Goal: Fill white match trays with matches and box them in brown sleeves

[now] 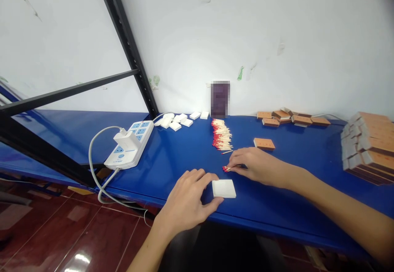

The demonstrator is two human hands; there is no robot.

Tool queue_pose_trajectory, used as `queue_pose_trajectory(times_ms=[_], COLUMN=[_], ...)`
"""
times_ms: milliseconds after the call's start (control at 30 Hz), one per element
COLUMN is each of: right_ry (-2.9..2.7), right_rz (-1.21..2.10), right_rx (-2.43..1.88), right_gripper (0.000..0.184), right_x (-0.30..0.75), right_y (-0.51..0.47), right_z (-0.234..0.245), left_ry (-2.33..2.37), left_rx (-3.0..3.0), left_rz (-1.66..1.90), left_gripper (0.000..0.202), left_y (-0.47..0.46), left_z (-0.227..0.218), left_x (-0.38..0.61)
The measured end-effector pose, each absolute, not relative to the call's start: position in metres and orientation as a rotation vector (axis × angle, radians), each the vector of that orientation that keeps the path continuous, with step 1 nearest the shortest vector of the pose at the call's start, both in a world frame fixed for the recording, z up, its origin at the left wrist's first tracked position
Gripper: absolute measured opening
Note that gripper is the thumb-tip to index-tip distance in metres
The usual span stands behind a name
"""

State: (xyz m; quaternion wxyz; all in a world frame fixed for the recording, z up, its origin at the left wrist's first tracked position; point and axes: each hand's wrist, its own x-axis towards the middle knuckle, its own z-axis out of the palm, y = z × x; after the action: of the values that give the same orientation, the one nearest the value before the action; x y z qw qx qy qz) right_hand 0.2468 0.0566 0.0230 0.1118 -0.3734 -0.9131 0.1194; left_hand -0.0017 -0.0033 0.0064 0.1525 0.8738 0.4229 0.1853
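Observation:
My left hand [192, 198] has its thumb and forefinger against the left end of a small white matchbox tray [224, 188], gripping it on the blue table. My right hand [254, 164] is closed in a pinch on a small bunch of matches [226, 168], their red heads pointing left, just above and beyond the tray. Farther back lies a heap of loose matches [222, 134] with red heads to the left. One single match [227, 152] lies apart in front of the heap. An orange matchbox sleeve [264, 144] lies beyond my right wrist.
White trays [175, 126] are scattered along the wall at the back left. Several orange sleeves [280, 115] lie at the back right, and a tall stack of matchboxes [369, 147] stands far right. A power strip [129, 147] with a cable and a black shelf post [131, 46] are on the left.

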Motion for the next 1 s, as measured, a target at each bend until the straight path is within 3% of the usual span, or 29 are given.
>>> queue_pose_trajectory(times_ms=[233,1000], right_ry=[-2.542,-2.464], right_rz=[0.609,0.511], right_rx=[-1.13,-1.279], right_gripper=[0.018,0.016], right_x=[0.245,0.236], right_y=[0.057,0.054], right_z=[0.03,0.024], left_ry=[1.196,1.202], left_rx=[2.505,2.512], left_rz=[0.532,0.54], left_gripper=[0.027,0.027], left_y=[-0.003,-0.003], left_z=[0.008,0.007], left_x=[-0.002,-0.002])
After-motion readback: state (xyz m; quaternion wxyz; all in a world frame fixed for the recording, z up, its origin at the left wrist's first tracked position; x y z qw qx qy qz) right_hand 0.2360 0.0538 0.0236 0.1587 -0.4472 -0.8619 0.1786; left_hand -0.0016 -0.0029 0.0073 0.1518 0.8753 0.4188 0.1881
